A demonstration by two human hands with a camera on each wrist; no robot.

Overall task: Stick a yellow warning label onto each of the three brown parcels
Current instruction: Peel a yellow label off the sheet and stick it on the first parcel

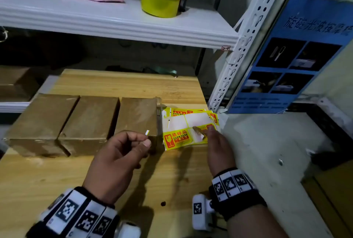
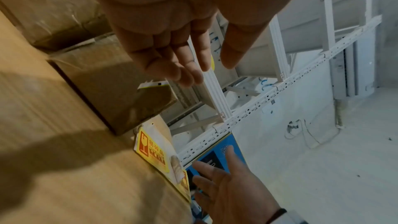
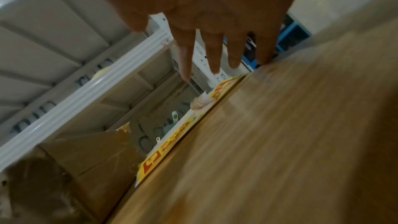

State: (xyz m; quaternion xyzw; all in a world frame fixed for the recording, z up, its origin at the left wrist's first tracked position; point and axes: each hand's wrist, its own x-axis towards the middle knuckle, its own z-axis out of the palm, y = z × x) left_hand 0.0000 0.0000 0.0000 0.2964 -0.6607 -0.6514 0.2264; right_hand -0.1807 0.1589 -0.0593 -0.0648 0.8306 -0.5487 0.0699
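Beside parcels, left hand pinches a half-hidden scrap; right hand flat on labels.

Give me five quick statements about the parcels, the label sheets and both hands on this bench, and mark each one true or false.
1. Three brown parcels stand side by side on the wooden bench. True.
2. Each parcel already carries a yellow label on top. False: the tops that show are bare.
3. The left hand pinches a small white and yellow strip between thumb and forefinger. True.
4. The right hand is lifting the yellow tape roll. False: the tape roll sits on the white shelf; the hand's fingers reach onto the label sheets.
5. The label sheets lie to the right of the parcels. True.
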